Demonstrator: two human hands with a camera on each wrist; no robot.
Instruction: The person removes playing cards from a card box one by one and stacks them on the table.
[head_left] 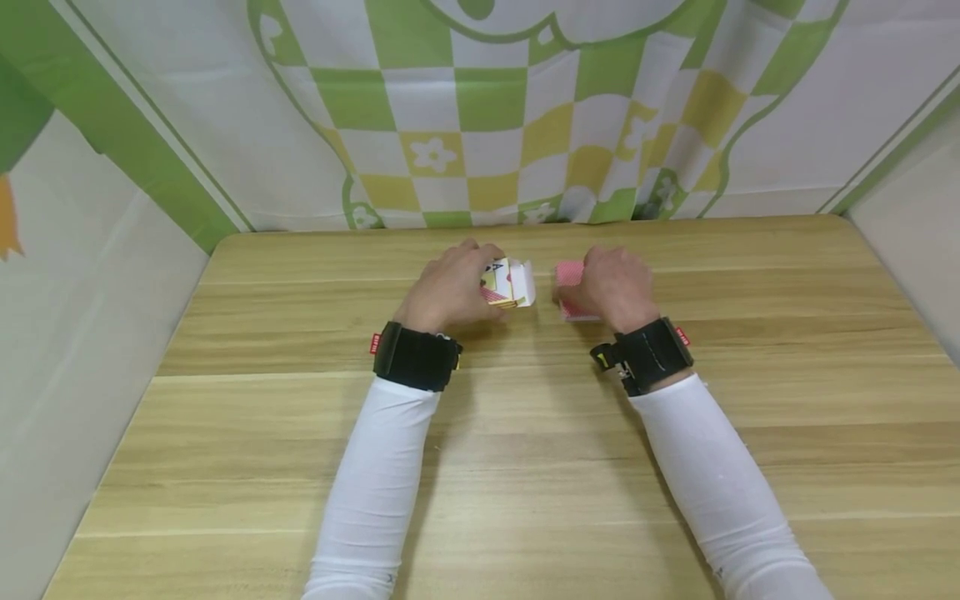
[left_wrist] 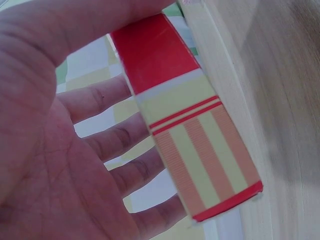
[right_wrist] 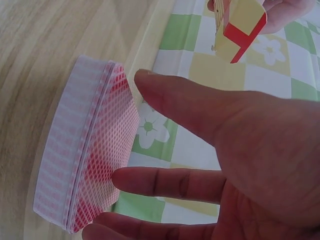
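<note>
My left hand holds a playing card box between thumb and fingers. An ace design shows on its face, and a white flap stands open at its right end. In the left wrist view the box's narrow side is red and cream with stripes. My right hand is over a deck of cards with red-and-white lattice backs, lying flat as a neat stack. Seen from the right wrist, the fingers reach the top of the deck while the thumb stands apart from it, past its end.
The wooden table carries the deck near its back edge. Behind that edge hangs a green, white and yellow checkered curtain. Pale walls flank the table. Both wrists wear black straps.
</note>
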